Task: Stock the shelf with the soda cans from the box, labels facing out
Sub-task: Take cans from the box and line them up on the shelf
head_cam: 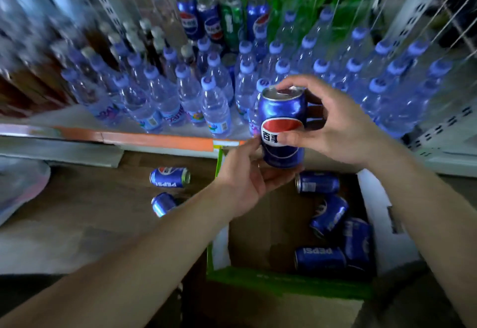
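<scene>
Gripping upright can (281, 126) with left hand (242, 183) beneath, right hand (333, 123) at 3 o'clock; risks toppling crowded water bottles (216, 105) at 12.

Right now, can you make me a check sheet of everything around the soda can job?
Surface: shelf with an orange front strip, crowded with bottles.
Job's things: held can upright, logo facing the camera; four cans lying in the box; blue cans at the shelf back.
Clutter: two loose cans lying on the floor left of the box.
Grips: left hand cups the can's base; right hand pinches its top and side.
Cables: nothing seen.
Surroundings: water bottles in rows, dark bottles to the left, green ones behind; much of it blurred.
</scene>
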